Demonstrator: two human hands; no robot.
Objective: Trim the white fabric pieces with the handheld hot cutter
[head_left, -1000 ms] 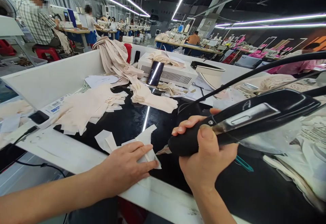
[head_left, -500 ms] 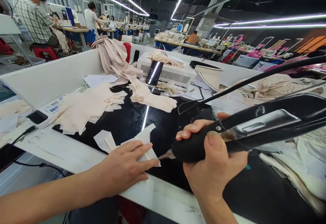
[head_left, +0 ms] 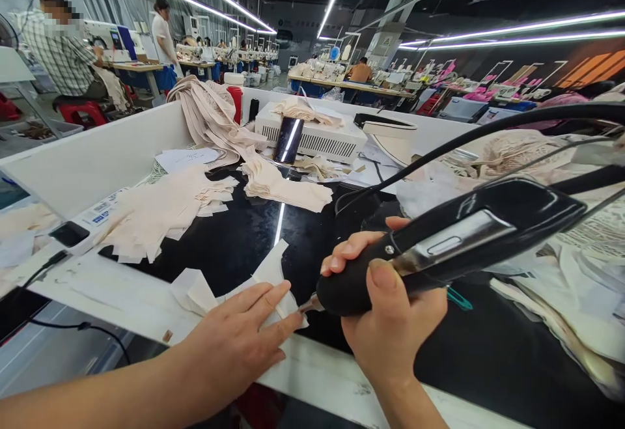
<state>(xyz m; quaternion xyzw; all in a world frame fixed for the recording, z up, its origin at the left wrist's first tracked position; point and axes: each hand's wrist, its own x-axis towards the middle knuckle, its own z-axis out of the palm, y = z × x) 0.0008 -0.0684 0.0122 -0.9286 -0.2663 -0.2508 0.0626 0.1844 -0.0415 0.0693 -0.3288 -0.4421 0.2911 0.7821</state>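
Note:
My left hand point(head_left: 249, 325) lies flat with its fingers stretched over a white cloth piece point(head_left: 271, 266) near the table's front edge. A second folded white piece point(head_left: 193, 289) sits just left of it. In my right hand point(head_left: 390, 305) is a black corded handheld tool point(head_left: 444, 253) with a metal lever. My thumb lies by the lever's end, and the fingers wrap the rounded front. The tool's narrow metal tip point(head_left: 311, 304) is at the cloth's right edge, close to my left fingertips; contact is unclear.
Beige cut pieces point(head_left: 161, 211) and a beige stack point(head_left: 286, 185) lie on the black tabletop point(head_left: 234, 221). Behind stand a vented white box point(head_left: 312, 133) and a dark phone-like slab point(head_left: 288, 139). Lace and fabric point(head_left: 581, 305) crowd the right, near a teal clip point(head_left: 459, 297). People sit at machines beyond.
My right hand has brought the tool slightly left, its tip now nearer my left fingertips. The teal clip shows more fully. My view has shifted a little.

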